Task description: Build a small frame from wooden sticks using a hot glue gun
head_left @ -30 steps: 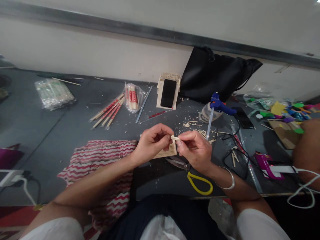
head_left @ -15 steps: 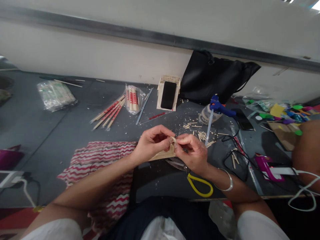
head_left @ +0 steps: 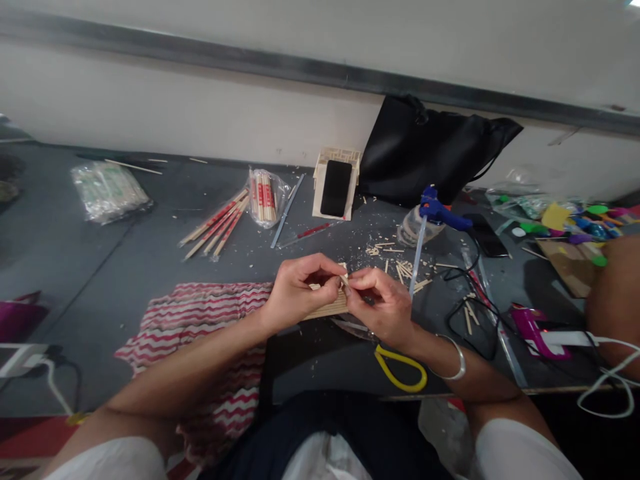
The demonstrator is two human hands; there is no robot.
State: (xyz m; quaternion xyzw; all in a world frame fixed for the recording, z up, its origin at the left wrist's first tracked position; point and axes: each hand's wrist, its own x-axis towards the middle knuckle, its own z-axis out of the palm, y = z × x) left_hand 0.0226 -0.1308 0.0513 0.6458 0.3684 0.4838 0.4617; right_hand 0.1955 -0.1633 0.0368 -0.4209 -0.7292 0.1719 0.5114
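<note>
My left hand [head_left: 306,285] and my right hand [head_left: 381,303] meet in front of me, each closed in a pinch. Between their fingertips is a small pale wooden piece [head_left: 345,280], partly covered by the fingers, so its full shape is hidden. Beneath the hands lies a panel of wooden sticks [head_left: 327,308] set side by side. Yellow-handled scissors [head_left: 401,371] rest just below my right hand, their blades partly under it. Cut stick pieces [head_left: 405,272] are scattered beyond my right hand.
A blue glue gun [head_left: 440,210] rests on a clear container [head_left: 413,230], its cord trailing right. A phone [head_left: 336,188] leans at the back beside a black bag [head_left: 430,153]. Chopsticks [head_left: 220,223] and a striped cloth [head_left: 200,320] lie left. Another person's arm [head_left: 615,300] is at right.
The small wooden piece has turned slightly between my fingertips. Both hands have shifted very little and keep their pinch; the view has tilted a touch.
</note>
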